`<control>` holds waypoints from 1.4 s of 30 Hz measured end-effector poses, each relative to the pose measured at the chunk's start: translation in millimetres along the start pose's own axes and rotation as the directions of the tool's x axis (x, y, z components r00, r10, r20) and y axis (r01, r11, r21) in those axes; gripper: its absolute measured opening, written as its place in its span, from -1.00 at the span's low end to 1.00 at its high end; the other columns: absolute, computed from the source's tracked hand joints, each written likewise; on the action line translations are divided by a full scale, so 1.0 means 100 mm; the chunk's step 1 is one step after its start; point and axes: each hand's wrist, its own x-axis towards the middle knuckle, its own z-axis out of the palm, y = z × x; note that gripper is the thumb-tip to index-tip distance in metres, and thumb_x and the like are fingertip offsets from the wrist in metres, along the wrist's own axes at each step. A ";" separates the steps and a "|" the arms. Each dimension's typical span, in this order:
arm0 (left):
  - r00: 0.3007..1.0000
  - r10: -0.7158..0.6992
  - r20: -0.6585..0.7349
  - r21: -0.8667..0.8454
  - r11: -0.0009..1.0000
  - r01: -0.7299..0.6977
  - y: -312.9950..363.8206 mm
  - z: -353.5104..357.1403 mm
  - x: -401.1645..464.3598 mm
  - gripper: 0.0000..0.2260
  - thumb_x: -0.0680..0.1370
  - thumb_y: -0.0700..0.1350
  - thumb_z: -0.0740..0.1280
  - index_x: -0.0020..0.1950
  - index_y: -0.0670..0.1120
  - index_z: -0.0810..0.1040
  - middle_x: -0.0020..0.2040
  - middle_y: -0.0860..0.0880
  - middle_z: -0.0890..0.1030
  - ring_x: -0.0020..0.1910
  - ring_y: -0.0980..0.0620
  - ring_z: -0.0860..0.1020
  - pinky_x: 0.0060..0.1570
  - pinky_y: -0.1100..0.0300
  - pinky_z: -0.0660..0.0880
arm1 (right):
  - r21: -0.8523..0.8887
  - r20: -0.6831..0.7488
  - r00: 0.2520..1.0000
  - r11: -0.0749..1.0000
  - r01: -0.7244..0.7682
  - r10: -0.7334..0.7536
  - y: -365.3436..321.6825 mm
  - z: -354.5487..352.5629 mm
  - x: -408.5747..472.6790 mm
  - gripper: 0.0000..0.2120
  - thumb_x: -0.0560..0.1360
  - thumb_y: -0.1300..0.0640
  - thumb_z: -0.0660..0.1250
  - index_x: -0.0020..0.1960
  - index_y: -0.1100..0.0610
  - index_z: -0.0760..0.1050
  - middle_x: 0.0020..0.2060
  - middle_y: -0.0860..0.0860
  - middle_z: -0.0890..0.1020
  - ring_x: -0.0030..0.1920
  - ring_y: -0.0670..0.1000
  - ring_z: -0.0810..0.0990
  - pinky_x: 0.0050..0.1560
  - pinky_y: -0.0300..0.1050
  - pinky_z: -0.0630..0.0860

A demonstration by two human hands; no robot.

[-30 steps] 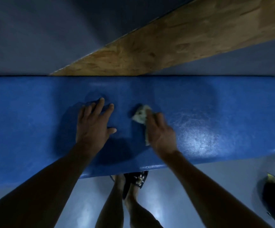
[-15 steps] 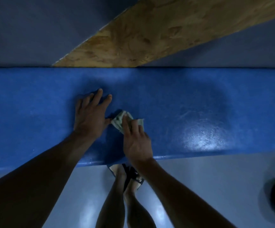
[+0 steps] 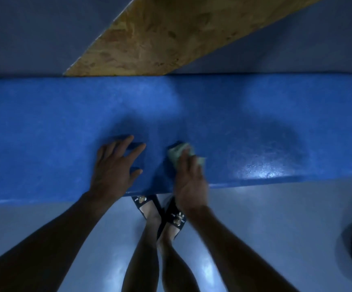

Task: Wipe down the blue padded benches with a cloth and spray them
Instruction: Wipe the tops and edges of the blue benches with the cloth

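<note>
Our right hand (image 3: 188, 175) presses the cloth (image 3: 178, 153) near the bench's (image 3: 44, 133) front edge; our left hand (image 3: 114, 167) lies flat and open beside it

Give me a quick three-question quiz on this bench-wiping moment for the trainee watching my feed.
1. True or false: the left hand lies flat with its fingers spread on the blue bench.
2. Which hand presses the cloth on the pad? A) left B) right C) both
3. Fill in: the shiny patch on the pad lies to the ____ of the right hand.

Key:
1. True.
2. B. Only the right hand is on the cloth.
3. Right, near the front edge of the bench.
</note>
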 end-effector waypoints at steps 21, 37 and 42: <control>0.997 -0.055 0.058 -0.007 0.998 0.055 0.20 0.03 -0.11 -0.31 0.36 0.08 0.55 0.45 0.13 0.40 0.56 -0.05 0.26 0.47 -0.17 0.30 0.45 -0.11 0.09 | 0.182 0.128 0.984 0.973 -0.143 0.120 0.06 -0.03 -0.59 -0.24 0.43 0.34 0.30 0.56 0.28 0.07 0.37 0.36 0.31 -0.03 0.36 0.61 -0.17 0.11 0.62; 0.996 -0.001 -0.086 -0.089 0.996 -0.007 -0.18 0.11 -0.59 -0.38 0.40 -0.05 0.52 0.44 0.06 0.43 0.47 -0.04 0.38 0.35 -0.12 0.33 0.30 -0.10 0.30 | 0.094 -0.027 0.864 0.862 -0.499 0.503 0.95 -0.37 -0.29 -0.43 0.59 0.13 0.16 0.57 0.04 0.09 0.25 0.19 0.35 -0.12 0.30 0.58 -0.24 0.02 0.41; 0.997 -0.008 -0.078 -0.086 0.996 0.002 -0.53 0.12 -0.79 -0.39 0.41 -0.07 0.52 0.44 0.02 0.43 0.46 -0.07 0.38 0.35 -0.18 0.37 0.30 -0.12 0.32 | 0.191 0.065 0.929 0.909 -0.369 0.364 -0.17 -0.04 -0.46 -0.32 0.54 0.23 0.22 0.59 0.12 0.02 0.30 0.19 0.33 -0.01 0.27 0.56 -0.11 0.05 0.52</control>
